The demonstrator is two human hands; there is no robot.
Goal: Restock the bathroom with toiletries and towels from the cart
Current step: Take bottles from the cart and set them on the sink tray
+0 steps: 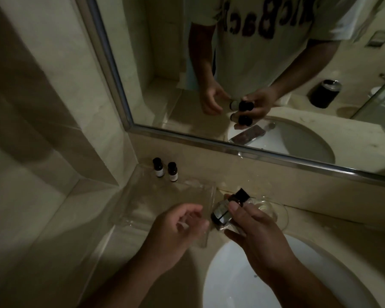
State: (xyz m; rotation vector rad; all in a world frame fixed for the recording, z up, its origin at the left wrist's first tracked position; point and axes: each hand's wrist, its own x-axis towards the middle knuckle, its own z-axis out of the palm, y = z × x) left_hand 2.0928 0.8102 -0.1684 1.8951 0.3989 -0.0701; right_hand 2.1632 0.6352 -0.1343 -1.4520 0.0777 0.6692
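Observation:
Two small dark toiletry bottles point(158, 167) point(172, 171) with white labels stand upright at the far corner of a clear acrylic tray point(142, 203) on the marble counter. My right hand point(257, 234) grips several more small bottles point(226, 210) with black caps, tilted, just right of the tray. My left hand point(178, 227) hovers over the tray's near right part, fingers loosely curled, holding nothing. The mirror reflection shows the same bottles bunched in that hand.
A white basin point(238, 274) lies below my right hand. A clear glass point(273, 211) sits behind that hand. The framed mirror point(253, 63) rises at the back, the marble wall point(42, 107) at the left. A black bin point(325, 93) appears in the reflection.

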